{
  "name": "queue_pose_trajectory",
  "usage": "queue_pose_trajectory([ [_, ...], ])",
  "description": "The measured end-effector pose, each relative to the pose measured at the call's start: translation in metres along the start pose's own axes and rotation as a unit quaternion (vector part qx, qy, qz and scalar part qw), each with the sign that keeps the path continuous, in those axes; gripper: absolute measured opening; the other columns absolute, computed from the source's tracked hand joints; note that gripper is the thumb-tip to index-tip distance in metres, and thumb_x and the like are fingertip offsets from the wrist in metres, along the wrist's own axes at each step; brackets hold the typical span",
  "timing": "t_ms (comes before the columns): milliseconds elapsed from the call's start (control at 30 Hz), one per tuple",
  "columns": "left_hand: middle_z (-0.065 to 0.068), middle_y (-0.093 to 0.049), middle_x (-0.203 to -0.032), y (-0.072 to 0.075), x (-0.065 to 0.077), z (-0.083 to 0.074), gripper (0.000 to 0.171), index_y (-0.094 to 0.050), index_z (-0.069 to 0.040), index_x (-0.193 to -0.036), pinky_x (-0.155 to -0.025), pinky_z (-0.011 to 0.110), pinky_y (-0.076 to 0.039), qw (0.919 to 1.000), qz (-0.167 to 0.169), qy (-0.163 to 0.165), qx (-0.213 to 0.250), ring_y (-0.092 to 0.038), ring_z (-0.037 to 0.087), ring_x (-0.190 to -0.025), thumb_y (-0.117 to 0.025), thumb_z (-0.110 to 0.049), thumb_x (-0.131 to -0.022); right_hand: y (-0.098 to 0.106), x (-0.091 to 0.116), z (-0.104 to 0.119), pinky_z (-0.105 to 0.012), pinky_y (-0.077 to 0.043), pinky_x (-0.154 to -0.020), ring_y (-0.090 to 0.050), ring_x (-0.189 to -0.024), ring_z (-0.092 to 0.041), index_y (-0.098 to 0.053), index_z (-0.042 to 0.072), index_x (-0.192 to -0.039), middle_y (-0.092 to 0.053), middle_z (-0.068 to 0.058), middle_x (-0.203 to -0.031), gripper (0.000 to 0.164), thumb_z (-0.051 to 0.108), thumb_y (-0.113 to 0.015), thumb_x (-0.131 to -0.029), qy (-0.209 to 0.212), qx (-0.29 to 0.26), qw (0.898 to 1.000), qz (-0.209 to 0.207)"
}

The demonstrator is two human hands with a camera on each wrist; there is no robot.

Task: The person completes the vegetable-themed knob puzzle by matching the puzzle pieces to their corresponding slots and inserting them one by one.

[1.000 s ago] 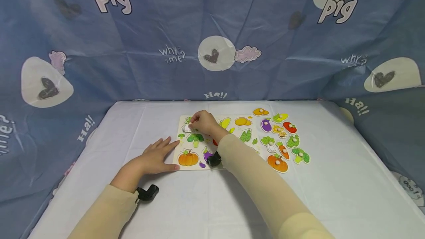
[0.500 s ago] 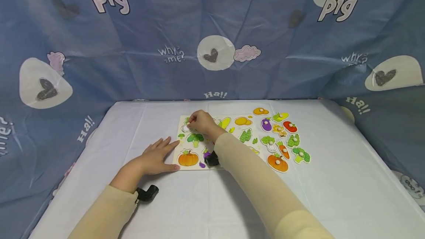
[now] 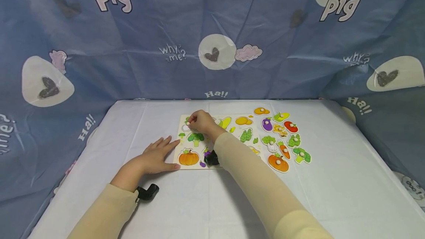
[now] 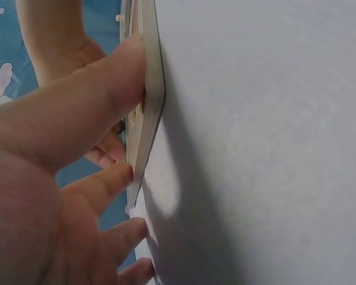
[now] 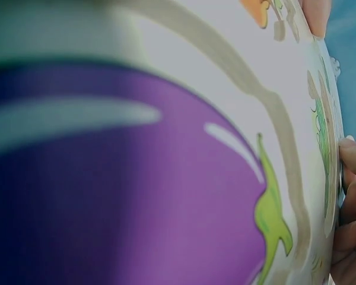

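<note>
My left hand [image 3: 156, 158] rests at the left side of a wooden vegetable puzzle board [image 3: 206, 142], its fingers spread and fairly straight. In the left wrist view, the thumb [image 4: 127, 71] lies against the board's edge. My right hand [image 3: 204, 124] reaches across to the board's far left corner, finger and thumb pinching the small white knob [image 3: 188, 123] of a white and green vegetable puzzle piece [image 3: 185, 128]. That piece lies over the board's corner slot, partly covered by the fingers. Close up in the right wrist view is the board's printed eggplant [image 5: 166, 178].
Several knobbed pieces lie right of the board, among them a pumpkin [image 3: 276, 164], a carrot [image 3: 283, 148], a broccoli [image 3: 303, 155], a tomato [image 3: 289, 127] and an eggplant [image 3: 265, 125]. A white cloth [image 3: 348, 180] covers the table; a blue printed curtain [image 3: 159, 76] hangs behind.
The right hand has shifted slightly left and forward, bringing the pinched piece more squarely over the corner slot. The left hand keeps its place.
</note>
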State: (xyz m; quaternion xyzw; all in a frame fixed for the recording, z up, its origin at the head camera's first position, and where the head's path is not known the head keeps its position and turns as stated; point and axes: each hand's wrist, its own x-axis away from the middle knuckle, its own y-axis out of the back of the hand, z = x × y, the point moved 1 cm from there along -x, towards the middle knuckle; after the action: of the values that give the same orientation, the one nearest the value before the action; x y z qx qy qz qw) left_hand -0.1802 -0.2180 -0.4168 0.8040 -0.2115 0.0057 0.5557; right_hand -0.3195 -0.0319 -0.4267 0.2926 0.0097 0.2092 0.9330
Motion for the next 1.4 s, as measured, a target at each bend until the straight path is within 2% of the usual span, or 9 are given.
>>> queue_pose_trajectory([
  [433, 0.027, -0.020, -0.162, 0.002, 0.000, -0.003, 0.095, -0.033, -0.012, -0.157, -0.114, 0.072, -0.011, 1.0000, 0.002, -0.001, 0.001, -0.013, 0.054, -0.146, -0.072, -0.059, -0.084, 0.003, 0.003, 0.000, -0.022, -0.047, -0.068, -0.054, -0.075, -0.014, -0.073, 0.005, -0.098, -0.064, -0.003, -0.084, 0.010, 0.006, -0.076, -0.089, 0.000, -0.031, 1.000, 0.003],
  [533, 0.027, -0.020, -0.162, 0.002, 0.000, -0.003, 0.095, -0.033, -0.012, -0.157, -0.114, 0.072, -0.011, 1.0000, 0.002, 0.000, 0.000, -0.013, 0.054, -0.146, -0.072, -0.059, -0.084, 0.008, 0.006, 0.001, -0.022, -0.047, -0.067, -0.055, -0.076, -0.014, -0.073, 0.005, -0.101, -0.065, -0.003, -0.086, 0.013, 0.009, -0.076, -0.089, 0.006, -0.015, 1.000, 0.006],
  [667, 0.026, -0.019, -0.162, 0.001, -0.002, -0.002, 0.096, -0.032, -0.012, -0.157, -0.114, 0.071, -0.010, 1.0000, 0.001, -0.002, 0.000, -0.012, 0.053, -0.147, -0.071, -0.060, -0.084, 0.018, 0.010, 0.002, -0.022, -0.046, -0.065, -0.054, -0.075, -0.013, -0.074, 0.008, -0.101, -0.064, -0.001, -0.085, 0.012, 0.013, -0.076, -0.091, 0.004, 0.036, 0.999, 0.011],
  [800, 0.026, -0.019, -0.163, -0.001, -0.003, -0.001, 0.096, -0.032, -0.013, -0.157, -0.115, 0.071, -0.010, 1.0000, 0.003, -0.001, 0.001, -0.011, 0.053, -0.147, -0.071, -0.061, -0.084, 0.030, 0.016, 0.004, -0.023, -0.049, -0.064, -0.059, -0.073, -0.016, -0.073, 0.008, -0.103, -0.063, -0.002, -0.084, 0.013, 0.014, -0.074, -0.092, -0.003, 0.049, 0.998, 0.026],
  [967, 0.024, -0.018, -0.163, -0.001, -0.003, 0.001, 0.096, -0.032, -0.014, -0.158, -0.115, 0.071, -0.009, 1.0000, 0.004, 0.002, -0.003, -0.011, 0.052, -0.148, -0.071, -0.061, -0.084, 0.046, 0.026, 0.007, -0.027, -0.052, -0.067, -0.067, -0.081, -0.024, -0.072, 0.004, -0.107, -0.065, -0.005, -0.086, 0.017, 0.012, -0.073, -0.092, 0.004, 0.055, 0.998, 0.042],
  [1233, 0.025, -0.019, -0.162, -0.002, -0.002, 0.000, 0.097, -0.033, -0.013, -0.157, -0.114, 0.072, -0.010, 1.0000, -0.001, -0.001, -0.002, -0.012, 0.053, -0.147, -0.072, -0.060, -0.083, 0.068, 0.039, 0.010, -0.029, -0.049, -0.075, -0.059, -0.081, -0.018, -0.073, 0.007, -0.102, -0.067, -0.003, -0.088, 0.012, 0.012, -0.073, -0.091, 0.026, 0.098, 0.993, 0.067],
  [1400, 0.026, -0.020, -0.162, 0.000, 0.000, -0.002, 0.096, -0.034, -0.012, -0.157, -0.114, 0.072, -0.011, 1.0000, -0.007, -0.003, -0.001, -0.013, 0.054, -0.146, -0.072, -0.059, -0.083, 0.081, 0.048, 0.012, -0.030, -0.051, -0.078, -0.059, -0.087, -0.019, -0.073, 0.006, -0.107, -0.067, -0.004, -0.091, 0.016, 0.011, -0.071, -0.092, 0.041, 0.118, 0.988, 0.085],
])
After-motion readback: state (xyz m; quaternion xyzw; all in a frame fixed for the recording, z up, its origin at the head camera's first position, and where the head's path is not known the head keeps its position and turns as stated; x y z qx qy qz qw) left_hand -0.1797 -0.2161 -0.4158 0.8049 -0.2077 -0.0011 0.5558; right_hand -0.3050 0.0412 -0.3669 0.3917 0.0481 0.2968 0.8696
